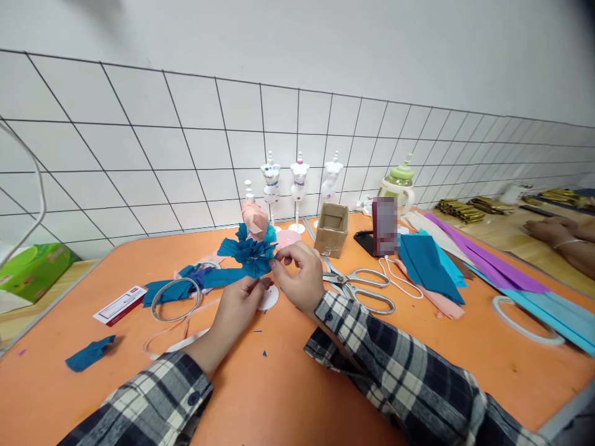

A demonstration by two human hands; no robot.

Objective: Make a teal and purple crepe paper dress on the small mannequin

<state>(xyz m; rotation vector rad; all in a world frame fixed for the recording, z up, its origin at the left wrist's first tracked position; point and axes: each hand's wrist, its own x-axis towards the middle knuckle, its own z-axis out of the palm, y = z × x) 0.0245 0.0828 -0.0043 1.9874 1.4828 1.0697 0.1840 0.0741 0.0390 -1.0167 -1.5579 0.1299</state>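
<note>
A small dress-form figure (248, 192) stands in front of me, its torso wrapped in peach crepe paper (255, 221). Around its lower part flares a ruffled blue crepe paper skirt (248, 249). My right hand (300, 275) pinches the skirt's right edge between thumb and fingers. Just below, my left hand (242, 310) is closed at the skirt's lower edge; its fingertips are partly hidden. A blue paper strip (227, 277) runs left from the skirt. Under my hands shows the figure's round white base (268, 298).
Left lie a tape roll (176, 300), a red-and-white card (119, 305) and a blue scrap (89, 354). Scissors (360, 286), a cardboard box (331, 229), a phone (385, 227) and crepe sheets (430, 266) occupy the right. Behind stand white dress forms (299, 179). Another person's hands (548, 229) rest far right.
</note>
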